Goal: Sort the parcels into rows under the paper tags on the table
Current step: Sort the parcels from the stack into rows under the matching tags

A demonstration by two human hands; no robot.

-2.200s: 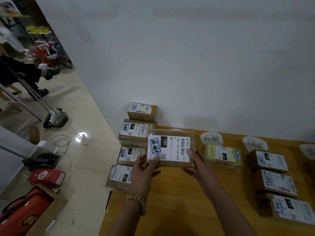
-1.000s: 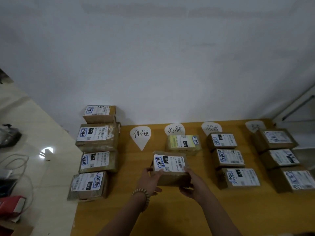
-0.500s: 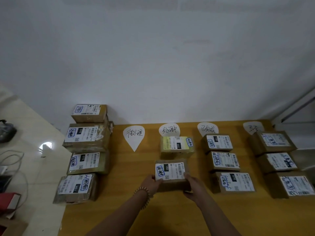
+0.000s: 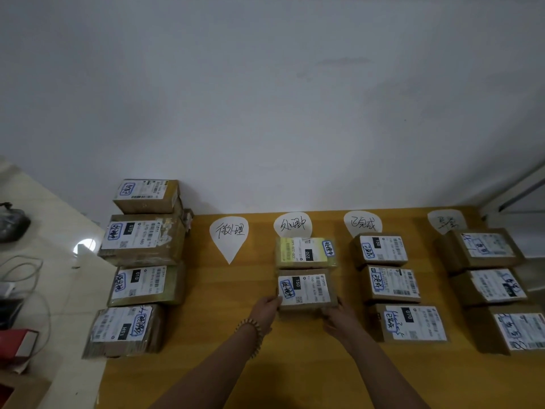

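Cardboard, brown and wrapped in glossy clear tape, makes up the parcel [image 4: 305, 289], a flat oblong box. Its top is mostly covered by a white shipping label with barcodes, a black patch reading 150 and a blue-ringed handwritten mark at the left end. It lies flat on the tabletop [image 4: 236, 335], just below a yellow box [image 4: 305, 252] that sits under the second tag [image 4: 292, 224]. The left hand [image 4: 265, 309] grips its near left corner, and the right hand [image 4: 339, 320] closes on the near right corner the same way. A string of round wooden beads [image 4: 253, 329] circles the left wrist. The tags are white paper with black handwriting; the first tag [image 4: 229, 234] is cut like a teardrop, point toward the person. The tabletop is smooth orange-yellow wood. Three labelled brown boxes line up under the third tag [image 4: 362, 224] and three under the fourth tag [image 4: 446, 221]. Four more taped boxes [image 4: 141, 261] lie in a line past the tabletop's left edge — on what, I cannot tell
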